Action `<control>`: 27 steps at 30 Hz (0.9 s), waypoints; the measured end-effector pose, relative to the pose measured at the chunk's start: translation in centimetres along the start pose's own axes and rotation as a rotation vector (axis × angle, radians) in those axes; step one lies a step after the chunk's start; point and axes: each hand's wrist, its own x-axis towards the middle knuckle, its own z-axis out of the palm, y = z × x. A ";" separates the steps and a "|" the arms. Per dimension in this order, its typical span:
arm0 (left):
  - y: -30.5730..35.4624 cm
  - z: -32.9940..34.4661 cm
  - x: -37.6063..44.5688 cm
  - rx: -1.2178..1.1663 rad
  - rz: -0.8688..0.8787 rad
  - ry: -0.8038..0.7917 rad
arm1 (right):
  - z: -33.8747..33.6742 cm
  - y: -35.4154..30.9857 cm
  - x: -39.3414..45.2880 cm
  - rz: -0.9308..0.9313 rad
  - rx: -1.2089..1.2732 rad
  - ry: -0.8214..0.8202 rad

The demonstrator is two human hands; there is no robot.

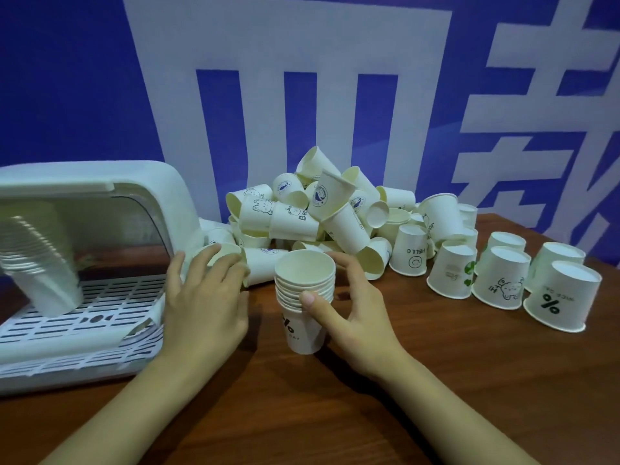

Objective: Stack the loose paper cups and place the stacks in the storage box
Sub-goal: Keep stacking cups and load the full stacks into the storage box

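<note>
A stack of several nested white paper cups (303, 317) stands upright on the brown table in front of me. My right hand (352, 313) curls around it, thumb on the rims in front and fingers behind. My left hand (206, 297) reaches to the edge of the heap of loose cups (318, 213), its fingers wrapped on one cup lying on its side (223, 251). The white storage box (100, 196) stands open at the left, with a tall stack of cups (40, 260) leaning inside it.
Several cups (503, 280) stand upside down in rows on the right of the table. The wooden table (436, 397) shows bare wood near me. A blue and white banner wall (302, 78) closes the back.
</note>
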 end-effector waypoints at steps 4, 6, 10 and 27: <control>-0.7 -0.1 0.6 0.133 -0.053 -0.063 | 0.1 -0.1 0.0 -0.001 -0.002 -0.005; -0.8 -0.2 0.5 0.123 -0.055 -0.058 | 0.2 -0.1 0.0 0.003 0.000 -0.003; -0.3 -1.1 0.5 -0.008 -0.079 0.097 | 0.3 -0.2 0.0 -0.002 -0.003 -0.002; 2.5 -7.7 2.0 -0.966 -0.058 0.289 | 1.6 -1.1 -0.3 -0.009 -0.038 -0.093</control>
